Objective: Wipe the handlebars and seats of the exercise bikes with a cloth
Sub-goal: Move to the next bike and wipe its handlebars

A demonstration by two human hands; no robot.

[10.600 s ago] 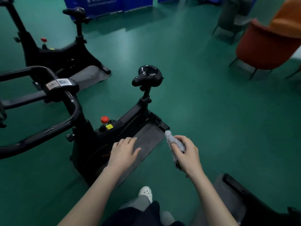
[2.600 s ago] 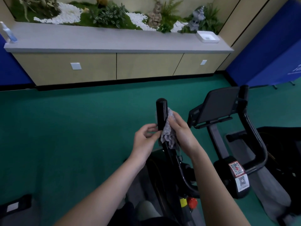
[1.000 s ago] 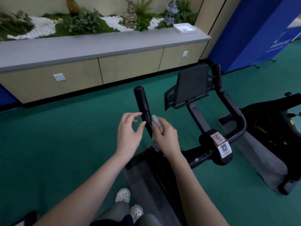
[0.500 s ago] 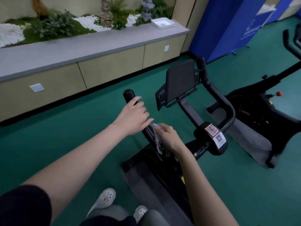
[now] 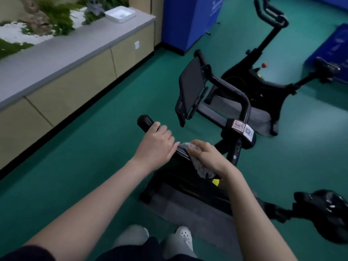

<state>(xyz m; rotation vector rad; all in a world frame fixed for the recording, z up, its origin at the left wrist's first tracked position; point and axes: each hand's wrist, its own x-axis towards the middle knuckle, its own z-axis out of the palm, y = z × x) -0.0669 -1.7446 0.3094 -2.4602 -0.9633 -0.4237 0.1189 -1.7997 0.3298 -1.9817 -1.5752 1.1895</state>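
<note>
While the left hand (image 5: 156,146) curls its grip over the black padded handlebar arm (image 5: 148,123) of the near exercise bike, just behind the bar's rounded end, the right hand (image 5: 209,157) wraps its grip round the same bar a little nearer the person, with a crumpled grey cloth (image 5: 202,169) bunched between palm and bar. Part of the cloth hangs loose below that hand, and its upper edge shows just beside the left hand's fingertips. Both grips are closed around the bar, the two hands nearly touching. Beyond them a black tablet holder (image 5: 191,91) stands on the bike's centre post, by a label with printed codes (image 5: 243,129). The near bike's glossy black saddle (image 5: 328,213) lies low at right. A second black exercise bike (image 5: 263,87) stands farther off on the green floor (image 5: 84,166).
</note>
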